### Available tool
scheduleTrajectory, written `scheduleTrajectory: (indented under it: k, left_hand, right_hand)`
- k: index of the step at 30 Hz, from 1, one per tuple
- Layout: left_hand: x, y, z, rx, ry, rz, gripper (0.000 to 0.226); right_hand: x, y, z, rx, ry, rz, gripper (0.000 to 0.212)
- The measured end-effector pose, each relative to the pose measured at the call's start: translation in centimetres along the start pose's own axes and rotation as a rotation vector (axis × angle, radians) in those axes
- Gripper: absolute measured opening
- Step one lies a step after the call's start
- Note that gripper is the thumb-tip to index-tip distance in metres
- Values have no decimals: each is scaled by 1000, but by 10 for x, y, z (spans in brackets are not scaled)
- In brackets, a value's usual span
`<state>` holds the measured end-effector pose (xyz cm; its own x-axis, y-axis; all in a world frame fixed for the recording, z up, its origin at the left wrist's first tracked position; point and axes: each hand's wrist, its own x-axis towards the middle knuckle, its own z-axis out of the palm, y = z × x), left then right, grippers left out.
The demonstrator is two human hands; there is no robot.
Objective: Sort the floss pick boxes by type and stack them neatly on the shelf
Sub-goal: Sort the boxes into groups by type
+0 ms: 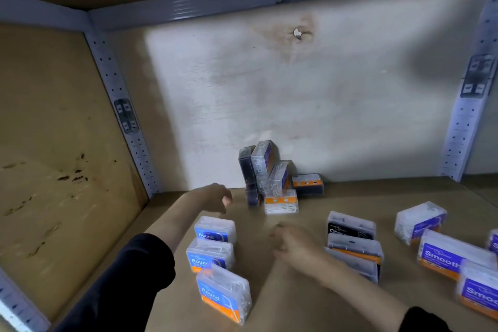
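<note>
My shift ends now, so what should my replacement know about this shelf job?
Left hand: empty, hovers near the back pile.
Right hand: looks empty, blurred, between the rows.
Grouped: three Round boxes left, black boxes middle, Smooth boxes right.
Left to do: sort that mixed pile against the wall, then stack each group.
</note>
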<state>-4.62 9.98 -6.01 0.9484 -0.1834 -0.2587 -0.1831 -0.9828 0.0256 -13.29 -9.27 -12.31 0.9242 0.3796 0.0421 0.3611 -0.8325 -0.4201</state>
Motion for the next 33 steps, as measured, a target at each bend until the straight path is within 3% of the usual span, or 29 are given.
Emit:
scheduleTrajectory:
  k: [8,12,20,26,33]
  left_hand:
    - [38,49,-48,-127,430,12,27]
    - [70,65,-54,-134,536,25,34]
    - [106,83,-49,-77,514,-52,39]
    - [112,85,-48,1,525,-86,35]
    - [106,90,-59,-243,465,-81,37]
  right_hand:
    - [55,54,-42,-52,130,74,39]
    - [92,82,-51,-75,157,55,36]
    - [132,87,-64,-295,60,-71,64]
    - [142,89,-56,-430,53,-143,66]
    - [142,96,-73,-493,41,-184,58]
